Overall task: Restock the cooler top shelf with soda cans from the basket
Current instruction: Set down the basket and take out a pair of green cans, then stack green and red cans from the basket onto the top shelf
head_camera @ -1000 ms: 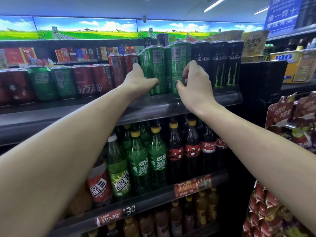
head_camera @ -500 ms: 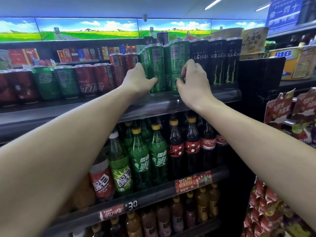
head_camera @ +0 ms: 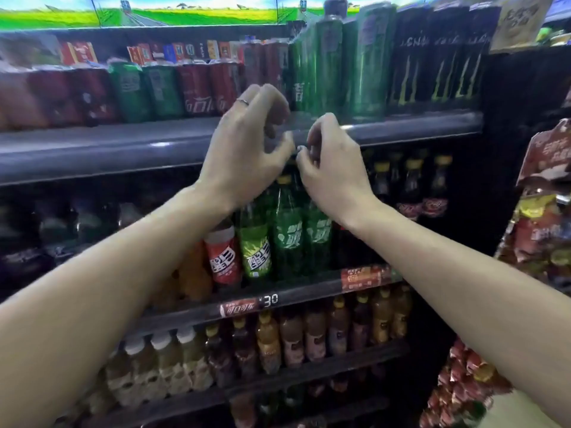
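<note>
Release is complete: my left hand [head_camera: 247, 143] has come off the tall green cans [head_camera: 333, 63], fingers loosely curled and empty, below the top shelf [head_camera: 92, 149]. My right hand [head_camera: 332, 162] is likewise withdrawn, empty; I judge both free for the basket, which is out of view.

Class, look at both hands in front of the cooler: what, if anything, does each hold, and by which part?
Nothing. The left hand and right hand hang loosely curled, apart from the green cans.
</note>
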A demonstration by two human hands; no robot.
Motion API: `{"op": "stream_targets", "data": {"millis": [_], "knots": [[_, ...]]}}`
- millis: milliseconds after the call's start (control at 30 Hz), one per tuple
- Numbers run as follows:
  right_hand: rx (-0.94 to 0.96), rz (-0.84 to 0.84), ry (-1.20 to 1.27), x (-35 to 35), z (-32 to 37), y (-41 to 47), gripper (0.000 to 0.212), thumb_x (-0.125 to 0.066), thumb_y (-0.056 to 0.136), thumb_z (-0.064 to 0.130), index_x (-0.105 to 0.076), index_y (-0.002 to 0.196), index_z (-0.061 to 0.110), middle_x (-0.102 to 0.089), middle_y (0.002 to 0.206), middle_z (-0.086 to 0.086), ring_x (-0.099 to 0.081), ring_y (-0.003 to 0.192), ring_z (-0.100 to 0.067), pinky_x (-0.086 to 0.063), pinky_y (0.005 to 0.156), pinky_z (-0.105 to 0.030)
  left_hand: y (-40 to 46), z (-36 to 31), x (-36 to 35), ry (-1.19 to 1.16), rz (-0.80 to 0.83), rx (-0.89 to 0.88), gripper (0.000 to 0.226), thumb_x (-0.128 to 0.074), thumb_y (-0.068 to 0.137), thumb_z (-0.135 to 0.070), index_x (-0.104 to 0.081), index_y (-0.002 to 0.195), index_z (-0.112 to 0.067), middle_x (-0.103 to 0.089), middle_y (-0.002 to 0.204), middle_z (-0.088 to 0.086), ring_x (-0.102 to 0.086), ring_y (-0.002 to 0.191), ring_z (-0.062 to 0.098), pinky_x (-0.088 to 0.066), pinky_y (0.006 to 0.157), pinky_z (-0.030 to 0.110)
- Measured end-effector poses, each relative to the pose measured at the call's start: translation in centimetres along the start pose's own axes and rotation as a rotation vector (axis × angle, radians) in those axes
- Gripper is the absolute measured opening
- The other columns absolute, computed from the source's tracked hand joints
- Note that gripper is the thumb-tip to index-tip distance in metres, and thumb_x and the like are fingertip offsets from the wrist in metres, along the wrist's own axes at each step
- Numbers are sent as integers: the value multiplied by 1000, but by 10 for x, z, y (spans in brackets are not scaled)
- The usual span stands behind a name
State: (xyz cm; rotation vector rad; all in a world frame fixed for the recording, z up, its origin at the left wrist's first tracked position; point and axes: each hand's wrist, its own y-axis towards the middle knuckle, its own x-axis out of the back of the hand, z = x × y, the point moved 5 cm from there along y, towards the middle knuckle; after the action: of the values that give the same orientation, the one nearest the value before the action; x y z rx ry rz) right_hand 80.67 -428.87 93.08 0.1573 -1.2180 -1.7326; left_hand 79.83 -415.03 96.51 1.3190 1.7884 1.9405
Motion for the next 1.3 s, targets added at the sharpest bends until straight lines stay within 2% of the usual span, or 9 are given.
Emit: {"op": "stream_targets", "data": {"millis": [133,267,500,667,767,867,1033,1200,1300], "knots": [[-156,228,80,-61,-12,-76,12,-59,95,13,-49,98,8,-57,86,-4,-56,78,-28,-50,71,-52,-109,28,-13,-42,167,141,10,-66,88,-9,-60,95,-7,-59,88,3,-53,78,16,-46,71,30],[-414,527,77,-130,-41,-167,13,-54,98,13,-47,109,14,-60,100,-5,-60,85,-25,-49,72,-43,-232,71,-36,-55,399,418,9,-67,95,-14,-60,100,-11,-63,93,4,-57,83,17,-49,77,41],[-768,867,13,-223,-101,-348,21,-54,101,18,-47,120,12,-60,103,-7,-59,83,-27,-47,67,-36,-429,117,-56,-117,687,922,11,-54,106,-23,-57,114,-16,-67,87,1,-64,75,15,-47,62,29],[-932,1018,-45,-276,-147,-492,29,-58,100,21,-53,125,8,-66,116,-13,-63,107,-34,-48,85,-35,-587,134,-84,-133,828,1163,19,-60,103,-23,-58,117,-10,-66,94,0,-68,94,25,-54,80,34],[-1015,1089,-64,-306,-182,-586,31,-59,99,22,-54,126,8,-65,113,-12,-63,104,-31,-43,78,-29,-689,139,-112,-151,909,1293,15,-64,100,-23,-53,107,-15,-64,87,-1,-69,97,32,-52,83,34],[-1079,1129,-95,-340,-221,-680,27,-61,97,20,-56,122,11,-64,107,-9,-61,99,-28,-39,76,-26,-795,146,-143,-121,1015,1382,26,-64,99,-28,-55,116,-11,-70,101,9,-67,105,35,-50,87,35],[-1176,1184,-122,-408,-292,-827,18,-63,94,19,-55,108,11,-61,87,-3,-60,79,-23,-51,74,-33,-965,156,-202,-117,1187,1477,49,-63,100,-27,-48,140,-4,-66,126,19,-63,115,38,-47,86,34],[-1254,1225,-144,-474,-364,-942,38,-60,93,21,-59,125,0,-61,99,-8,-55,83,-21,-36,59,-27,-1111,177,-261,-103,1349,1504,70,-77,85,-39,-45,139,-7,-66,125,15,-66,109,32,-56,94,41],[-1305,1225,-160,-512,-394,-996,63,-63,92,28,-45,147,2,-58,139,-17,-59,116,-28,-46,86,-30,-1171,186,-285,-27,1463,1456,96,-78,76,-53,-38,147,-2,-60,133,19,-63,118,35,-56,98,44]]}}
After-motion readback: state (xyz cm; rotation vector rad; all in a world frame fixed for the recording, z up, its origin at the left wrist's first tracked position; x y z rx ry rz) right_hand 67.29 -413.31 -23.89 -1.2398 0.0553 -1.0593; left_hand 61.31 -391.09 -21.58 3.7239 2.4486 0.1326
